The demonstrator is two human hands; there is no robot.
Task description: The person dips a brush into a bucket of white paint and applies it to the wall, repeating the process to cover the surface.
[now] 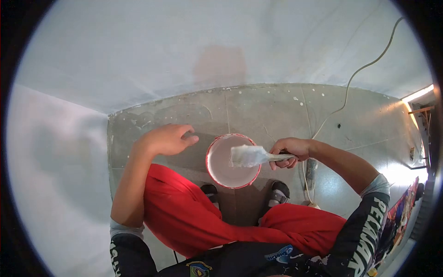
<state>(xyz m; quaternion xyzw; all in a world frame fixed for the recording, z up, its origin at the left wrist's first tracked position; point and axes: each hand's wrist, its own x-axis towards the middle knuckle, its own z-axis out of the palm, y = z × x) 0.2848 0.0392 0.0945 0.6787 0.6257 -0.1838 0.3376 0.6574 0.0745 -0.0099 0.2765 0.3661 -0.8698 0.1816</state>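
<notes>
My right hand (290, 153) is wrapped round the handle of a paint brush (249, 156), whose broad bristles are coated in white. The bristles are over the open mouth of a round bucket (233, 177) with a red rim and pale paint inside. Left of the bucket, my left hand (171, 139) hangs in the air with its fingers loosely bent and apart, holding nothing. The bucket stands on the grey tiled floor between my feet.
A whitish wall (138, 55) with a faint pinkish patch (220, 63) rises ahead, and another wall is at the left. A pale cable (353, 76) runs down to the floor (272, 108) at the right. White spots dot the tiles. Patterned cloth (402, 210) lies at the far right.
</notes>
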